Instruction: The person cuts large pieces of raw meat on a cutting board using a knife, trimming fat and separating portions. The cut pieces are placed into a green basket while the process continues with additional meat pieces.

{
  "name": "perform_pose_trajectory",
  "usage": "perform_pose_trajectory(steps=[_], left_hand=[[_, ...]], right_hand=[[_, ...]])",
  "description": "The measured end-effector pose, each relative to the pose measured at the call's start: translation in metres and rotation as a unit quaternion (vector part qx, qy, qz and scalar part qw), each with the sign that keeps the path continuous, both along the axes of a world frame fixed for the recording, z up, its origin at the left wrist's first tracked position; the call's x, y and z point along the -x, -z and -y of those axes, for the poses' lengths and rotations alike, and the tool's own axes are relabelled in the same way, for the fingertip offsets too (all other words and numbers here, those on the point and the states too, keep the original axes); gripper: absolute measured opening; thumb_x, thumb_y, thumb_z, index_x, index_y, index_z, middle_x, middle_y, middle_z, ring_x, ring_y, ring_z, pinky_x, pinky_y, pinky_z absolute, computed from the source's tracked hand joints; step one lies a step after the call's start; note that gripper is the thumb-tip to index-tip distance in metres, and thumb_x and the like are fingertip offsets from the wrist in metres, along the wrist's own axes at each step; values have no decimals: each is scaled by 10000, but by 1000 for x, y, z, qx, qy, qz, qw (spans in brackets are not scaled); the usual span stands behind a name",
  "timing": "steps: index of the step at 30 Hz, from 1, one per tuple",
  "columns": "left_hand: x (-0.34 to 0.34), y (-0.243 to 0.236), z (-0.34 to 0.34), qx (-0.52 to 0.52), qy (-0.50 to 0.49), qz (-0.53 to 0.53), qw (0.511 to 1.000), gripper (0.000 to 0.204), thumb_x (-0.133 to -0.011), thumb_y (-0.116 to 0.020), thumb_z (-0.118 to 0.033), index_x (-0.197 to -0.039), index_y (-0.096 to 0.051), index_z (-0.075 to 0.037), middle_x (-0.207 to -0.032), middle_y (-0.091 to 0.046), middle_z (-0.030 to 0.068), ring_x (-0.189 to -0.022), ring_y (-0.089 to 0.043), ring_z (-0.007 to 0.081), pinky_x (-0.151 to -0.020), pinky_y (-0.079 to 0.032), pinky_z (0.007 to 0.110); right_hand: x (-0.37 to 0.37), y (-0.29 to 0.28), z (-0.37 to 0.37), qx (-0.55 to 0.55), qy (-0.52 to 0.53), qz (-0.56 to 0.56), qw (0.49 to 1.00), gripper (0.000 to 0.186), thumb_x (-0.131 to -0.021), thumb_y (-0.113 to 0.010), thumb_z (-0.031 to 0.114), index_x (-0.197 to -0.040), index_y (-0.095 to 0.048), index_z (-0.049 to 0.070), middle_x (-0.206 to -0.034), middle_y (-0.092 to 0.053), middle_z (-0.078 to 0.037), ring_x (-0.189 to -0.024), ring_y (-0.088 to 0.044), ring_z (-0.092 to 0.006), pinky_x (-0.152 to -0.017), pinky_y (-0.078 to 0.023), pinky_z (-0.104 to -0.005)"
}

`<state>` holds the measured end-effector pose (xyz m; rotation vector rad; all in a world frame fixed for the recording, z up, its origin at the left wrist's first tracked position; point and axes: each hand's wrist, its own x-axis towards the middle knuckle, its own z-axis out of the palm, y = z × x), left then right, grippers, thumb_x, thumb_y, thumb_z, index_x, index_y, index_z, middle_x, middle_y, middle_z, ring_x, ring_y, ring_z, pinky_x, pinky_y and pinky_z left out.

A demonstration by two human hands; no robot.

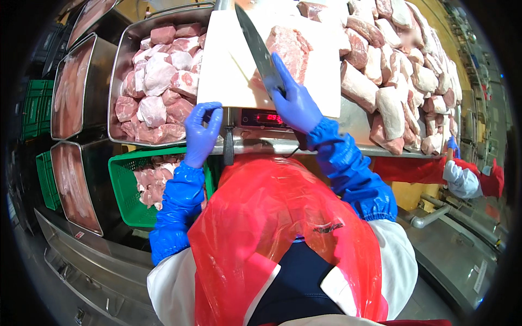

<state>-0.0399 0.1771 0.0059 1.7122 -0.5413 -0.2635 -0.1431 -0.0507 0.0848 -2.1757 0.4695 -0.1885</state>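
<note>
My blue-gloved right hand (296, 103) is closed on a long knife (254, 43), its blade angled up to the upper left over the white cutting board (217, 54). A pale pink slab of meat (291, 51) lies on the board under and right of the blade. My blue-gloved left hand (204, 130) is at the board's lower left corner, fingers curled toward the thumb; whether they hold anything is unclear. Beneath the board is a scale with a red display (266, 118), and a dark handled tool (229, 146) hangs just left of it.
A steel tray of meat chunks (122, 70) stands left of the board, more steel trays (81, 92) beyond. A green crate with trimmings (122, 190) is below. Many meat pieces (391, 117) cover the steel table at right, where a co-worker's arm (462, 182) reaches in. Pipes (435, 214) run below.
</note>
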Motion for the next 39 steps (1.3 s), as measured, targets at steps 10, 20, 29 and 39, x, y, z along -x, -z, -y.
perform_pose_trajectory(steps=[10, 20, 29, 39], left_hand=[[16, -15, 29, -42, -28, 84, 995, 123, -867, -718, -106, -977, -716, -51, -826, -663, 49, -716, -616, 146, -655, -496, 289], [-3, 3, 91, -82, 19, 288, 954, 102, -769, -707, -64, -850, -645, -68, -825, -639, 95, -789, -617, 298, -726, -507, 414], [-5, 9, 76, -16, 84, 220, 972, 103, -757, -718, -22, -804, -627, -40, -783, -620, 79, -732, -622, 225, -658, -514, 345], [18, 35, -182, -313, -159, 37, 936, 322, -856, -721, -63, -1156, -615, -12, -1085, -638, 160, -1019, -624, 275, -900, -509, 396]], right_hand=[[138, -36, 9, 65, -132, -181, 972, 743, -918, -486, 25, -1591, -226, 202, -874, -641, -312, -764, -626, -489, -678, -485, -534], [54, -47, -2, 26, -39, 78, 996, 715, -925, -493, 11, -1583, -242, 137, -1092, -663, -286, -866, -686, -384, -808, -533, -413], [114, -58, -12, 216, -145, -360, 896, 885, -838, -537, 0, -1604, -162, 239, -867, -677, -243, -764, -679, -419, -687, -547, -509], [-37, -10, 81, 113, -118, 127, 978, 635, -922, -602, 255, -1519, -390, 291, -1008, -708, -215, -880, -703, -409, -792, -575, -456]])
